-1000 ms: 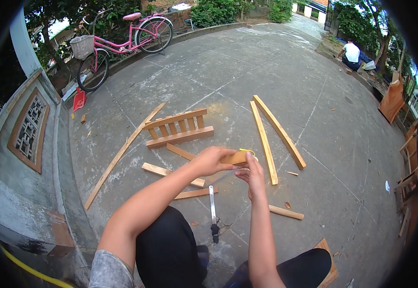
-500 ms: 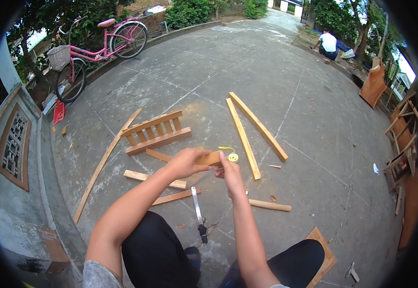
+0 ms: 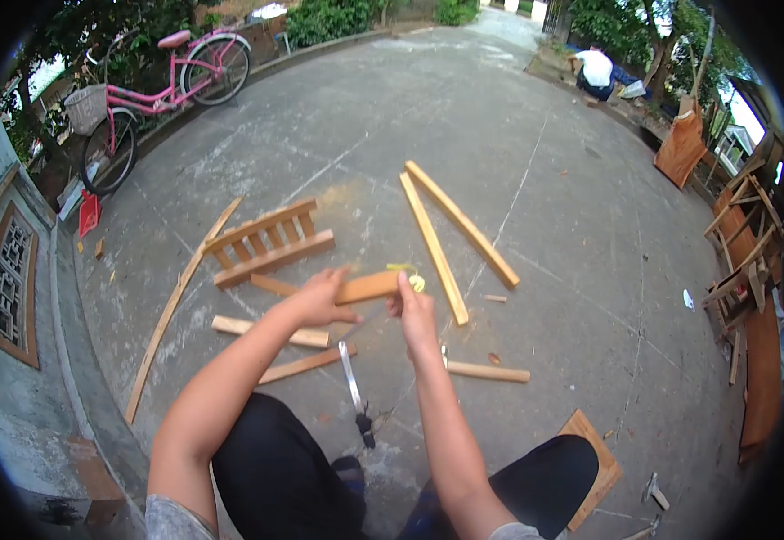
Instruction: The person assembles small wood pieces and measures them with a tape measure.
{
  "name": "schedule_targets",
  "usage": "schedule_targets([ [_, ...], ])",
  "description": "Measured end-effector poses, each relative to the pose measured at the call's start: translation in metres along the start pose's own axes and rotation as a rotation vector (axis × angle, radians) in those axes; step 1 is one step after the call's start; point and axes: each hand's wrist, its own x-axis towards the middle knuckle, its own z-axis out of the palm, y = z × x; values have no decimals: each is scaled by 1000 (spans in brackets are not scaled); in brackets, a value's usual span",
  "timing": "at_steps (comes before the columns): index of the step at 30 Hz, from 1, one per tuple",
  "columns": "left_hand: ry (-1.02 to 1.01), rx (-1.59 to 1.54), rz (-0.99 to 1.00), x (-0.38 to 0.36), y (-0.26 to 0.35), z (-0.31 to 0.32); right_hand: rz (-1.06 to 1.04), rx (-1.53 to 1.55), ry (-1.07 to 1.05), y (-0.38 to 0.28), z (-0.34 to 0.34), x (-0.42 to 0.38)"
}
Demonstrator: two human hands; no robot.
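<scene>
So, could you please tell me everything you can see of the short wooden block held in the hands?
The short light-brown wooden block is a plain, flat-sided rectangular piece, seemingly bare sawn timber. It is held above the concrete ground, roughly level, its right end slightly higher. The left hand grips its left end, while the right hand meets its right end with raised fingers. A small yellow object shows just behind that end; what it is cannot be told.
</scene>
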Motion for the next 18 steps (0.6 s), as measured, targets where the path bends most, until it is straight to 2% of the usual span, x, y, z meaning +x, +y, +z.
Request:
schedule_targets([
  [3, -174, 66, -179, -4, -17, 4, -62, -257, 30, 10, -8, 8],
  [10, -406, -3, -169, -9, -14, -2, -96, -792, -19, 7, -16, 3],
  [18, -459, 18, -153, -7, -4, -6, -84, -939, 6, -8, -22, -4],
])
